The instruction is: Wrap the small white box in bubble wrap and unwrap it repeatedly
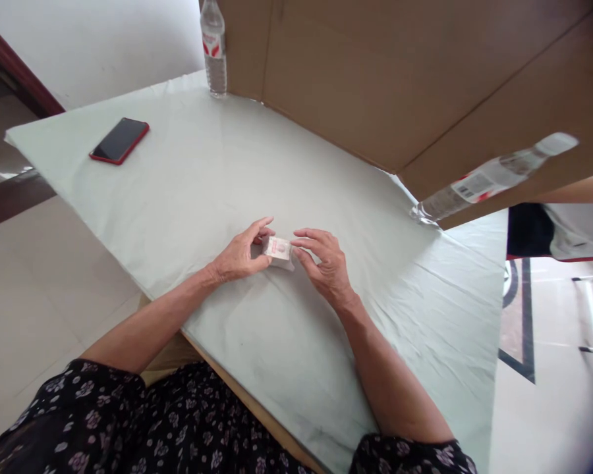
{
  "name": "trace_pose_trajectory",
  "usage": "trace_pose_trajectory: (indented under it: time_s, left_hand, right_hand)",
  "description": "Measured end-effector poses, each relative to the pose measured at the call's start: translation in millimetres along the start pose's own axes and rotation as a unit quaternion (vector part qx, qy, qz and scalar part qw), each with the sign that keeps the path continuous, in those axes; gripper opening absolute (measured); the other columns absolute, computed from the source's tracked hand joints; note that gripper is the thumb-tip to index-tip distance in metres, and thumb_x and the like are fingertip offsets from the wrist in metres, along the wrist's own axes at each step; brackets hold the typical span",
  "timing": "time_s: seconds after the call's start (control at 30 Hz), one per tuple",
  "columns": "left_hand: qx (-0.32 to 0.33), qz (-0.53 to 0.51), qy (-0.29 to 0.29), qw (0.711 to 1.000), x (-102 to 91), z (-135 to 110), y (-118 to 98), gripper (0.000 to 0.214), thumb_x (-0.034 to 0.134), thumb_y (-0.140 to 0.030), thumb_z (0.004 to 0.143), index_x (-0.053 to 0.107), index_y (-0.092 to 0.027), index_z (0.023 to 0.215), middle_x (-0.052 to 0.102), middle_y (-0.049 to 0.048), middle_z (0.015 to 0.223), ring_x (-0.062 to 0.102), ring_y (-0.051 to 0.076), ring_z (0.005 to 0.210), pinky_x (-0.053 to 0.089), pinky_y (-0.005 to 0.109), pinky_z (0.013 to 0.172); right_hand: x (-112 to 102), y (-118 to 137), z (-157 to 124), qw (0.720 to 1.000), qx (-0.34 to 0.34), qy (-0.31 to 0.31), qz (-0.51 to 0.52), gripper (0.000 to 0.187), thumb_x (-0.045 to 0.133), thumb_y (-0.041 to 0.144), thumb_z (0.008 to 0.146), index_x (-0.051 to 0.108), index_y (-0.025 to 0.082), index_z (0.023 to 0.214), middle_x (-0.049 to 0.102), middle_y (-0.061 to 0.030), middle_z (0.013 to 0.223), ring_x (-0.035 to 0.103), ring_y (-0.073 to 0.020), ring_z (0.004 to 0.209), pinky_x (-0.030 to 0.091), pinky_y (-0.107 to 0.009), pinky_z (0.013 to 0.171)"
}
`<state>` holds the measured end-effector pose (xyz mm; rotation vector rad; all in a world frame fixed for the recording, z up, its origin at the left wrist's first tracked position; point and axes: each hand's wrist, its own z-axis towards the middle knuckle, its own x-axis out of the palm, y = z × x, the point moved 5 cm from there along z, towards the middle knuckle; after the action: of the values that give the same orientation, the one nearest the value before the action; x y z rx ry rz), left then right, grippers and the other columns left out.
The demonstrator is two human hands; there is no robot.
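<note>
A small deck of cards [278, 251], pale with a red pattern on top, rests on the pale green tablecloth [192, 191] near the table's middle. My left hand [240, 253] grips its left side between thumb and curled fingers. My right hand [323, 263] touches the deck's right side with bent fingertips. Both forearms reach in from the near edge.
A red-cased phone [119, 140] lies at the far left of the table. One clear water bottle [213, 46] stands at the back, another bottle [489, 178] at the right. A large cardboard sheet [400, 79] stands behind them. Another person's arm [573, 192] shows at the far right.
</note>
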<state>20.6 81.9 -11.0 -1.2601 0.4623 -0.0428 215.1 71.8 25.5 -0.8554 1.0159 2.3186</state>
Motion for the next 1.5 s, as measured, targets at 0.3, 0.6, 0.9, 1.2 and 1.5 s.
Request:
trace_pose_trajectory:
  time_s: [0.3, 0.6, 0.9, 1.2, 1.5]
  left_hand:
    - [-0.01, -0.018, 0.002, 1.0, 3.8, 2, 2, 0.077, 0.068, -0.033, 0.083, 0.039, -0.018, 0.152, 0.065, 0.013, 0.128, 0.063, 0.023, 0.111, 0.049, 0.041, 0.103]
    - [-0.008, -0.016, 0.0, 1.0, 3.8, 2, 3, 0.075, 0.067, -0.033, 0.083, 0.04, -0.019, 0.152, 0.065, 0.0131, 0.128, 0.064, 0.023, 0.111, 0.049, 0.041, 0.103]
    - [-0.015, -0.009, 0.013, 1.0, 4.7, 1, -5, 0.083, 0.068, -0.031, 0.079, 0.037, -0.019, 0.154, 0.055, 0.0177, 0.145, 0.055, 0.03, 0.131, 0.045, 0.045, 0.11]
    - [-0.024, -0.009, 0.036, 0.999, 10.6, 1, -5, 0.095, 0.067, -0.027, 0.075, 0.026, -0.013, 0.16, 0.056, 0.0196, 0.14, 0.06, 0.03, 0.121, 0.044, 0.05, 0.111]
    - [0.008, -0.029, 0.059, 0.998, 6.9, 2, -9, 0.084, 0.074, -0.035, 0.077, 0.042, -0.024, 0.155, 0.055, 0.0145, 0.144, 0.057, 0.028, 0.125, 0.047, 0.043, 0.106]
  right_hand:
    - [6, 34, 21, 0.953, -0.148, 0.149, -0.22, 0.026, 0.053, 0.01, 0.097, 0.075, 0.023, 0.09, 0.078, -0.0045, 0.1, 0.059, -0.0229, 0.095, 0.036, -0.042, 0.091]
    - [13, 23, 31, 0.981, -0.094, 0.085, -0.146, 0.016, 0.052, 0.017, 0.094, 0.065, 0.021, 0.086, 0.076, -0.0054, 0.094, 0.062, -0.0218, 0.087, 0.037, -0.039, 0.087]
    - [8, 12, 50, 0.995, 0.017, 0.077, -0.057, 0.012, 0.048, 0.022, 0.092, 0.058, 0.023, 0.086, 0.074, -0.0069, 0.097, 0.066, -0.0235, 0.095, 0.042, -0.04, 0.088]
    - [-8, -5, 71, 0.998, 0.063, 0.017, -0.025, 0.016, 0.045, 0.03, 0.094, 0.057, 0.023, 0.086, 0.074, -0.0105, 0.103, 0.066, -0.0241, 0.097, 0.046, -0.04, 0.089]
    - [2, -51, 103, 0.985, 0.169, 0.007, 0.035, 0.016, 0.047, 0.029, 0.089, 0.056, 0.022, 0.078, 0.07, -0.007, 0.091, 0.058, -0.0184, 0.08, 0.047, -0.033, 0.078]
